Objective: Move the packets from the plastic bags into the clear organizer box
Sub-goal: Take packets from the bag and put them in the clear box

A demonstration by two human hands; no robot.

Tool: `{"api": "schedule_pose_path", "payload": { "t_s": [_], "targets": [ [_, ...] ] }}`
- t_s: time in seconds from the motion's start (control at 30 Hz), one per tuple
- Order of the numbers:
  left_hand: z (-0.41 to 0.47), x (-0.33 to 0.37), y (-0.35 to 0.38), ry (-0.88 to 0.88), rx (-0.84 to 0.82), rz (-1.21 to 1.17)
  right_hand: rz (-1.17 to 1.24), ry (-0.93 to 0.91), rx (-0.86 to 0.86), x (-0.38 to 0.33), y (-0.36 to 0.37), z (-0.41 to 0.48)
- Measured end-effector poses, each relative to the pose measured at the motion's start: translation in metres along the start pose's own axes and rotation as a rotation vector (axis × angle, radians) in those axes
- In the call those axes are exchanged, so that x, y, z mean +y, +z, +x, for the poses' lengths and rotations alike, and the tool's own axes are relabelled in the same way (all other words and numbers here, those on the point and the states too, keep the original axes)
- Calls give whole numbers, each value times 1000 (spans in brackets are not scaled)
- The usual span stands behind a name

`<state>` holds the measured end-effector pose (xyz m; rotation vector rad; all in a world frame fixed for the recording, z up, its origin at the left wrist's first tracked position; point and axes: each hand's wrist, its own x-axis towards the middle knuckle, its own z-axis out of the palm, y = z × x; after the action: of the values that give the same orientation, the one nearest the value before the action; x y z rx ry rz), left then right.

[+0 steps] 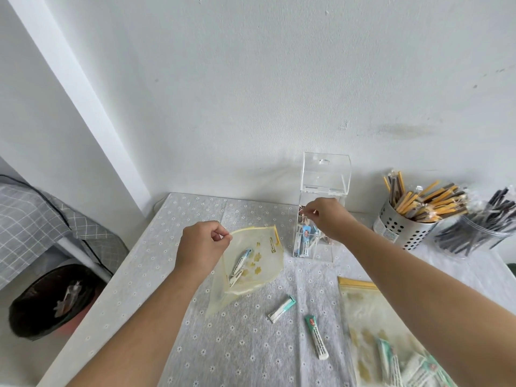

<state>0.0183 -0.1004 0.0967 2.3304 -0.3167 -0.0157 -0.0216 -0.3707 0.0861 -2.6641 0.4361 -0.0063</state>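
So a thin packet is pinched between thumb and fingertips of the right hand [329, 217], held right at the open top of the clear organizer box [321, 219], which is standing by the wall with its lid flipped up and a bunch of blue-and-white sachets already piled inside. What kind of packet it is can't really be told, since it's mostly hidden by the fingers. The rim of a yellow-edged zip bag [251, 258] is gripped tight by the left hand [203, 244] and lifted off the flowered tablecloth [245, 344], with at least one blue-tipped sachet [239, 265] left in it. Two green-ended sachets [281, 305] are lying loose on the cloth between the bags, and a second zip bag [371, 325] with more packets is sitting near the right forearm. What could go wrong: the box opening looks narrow and the contents are stacked at odd angles, so a packet let go crooked could get hung up on the rim or tipped out onto the table. The lifted bag is also tilted, so the sachet inside might slide out if the grip is shifted. The box could be nudged by the wrist too.
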Motion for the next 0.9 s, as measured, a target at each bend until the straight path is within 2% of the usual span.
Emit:
{"api": "schedule_pose_path", "payload": {
  "t_s": [0.13, 0.23, 0.3, 0.4, 0.57, 0.7, 0.9],
  "targets": [
    [0, 1, -1, 6, 14, -14, 250, -131, 70, -36, -1, -33],
    [-1, 1, 0, 9, 36, -33, 280, -271, -34, -74, 18, -54],
    [-3, 2, 0, 35, 45, -22, 190, -340, -172, -93, 46, -52],
    [-5, 6, 1, 83, 51, -4, -43, -336, -357, -105, 86, -33],
    [-14, -1, 1, 118, 1, 33, -336, -316, -553, -107, 132, -2],
    [-15, -6, -1, 118, -13, 21, -494, -401, -539, -103, 147, 4],
    [-14, -9, -4, 113, -22, 13, -549, -504, -450, -109, 149, -6]
  ]
}}
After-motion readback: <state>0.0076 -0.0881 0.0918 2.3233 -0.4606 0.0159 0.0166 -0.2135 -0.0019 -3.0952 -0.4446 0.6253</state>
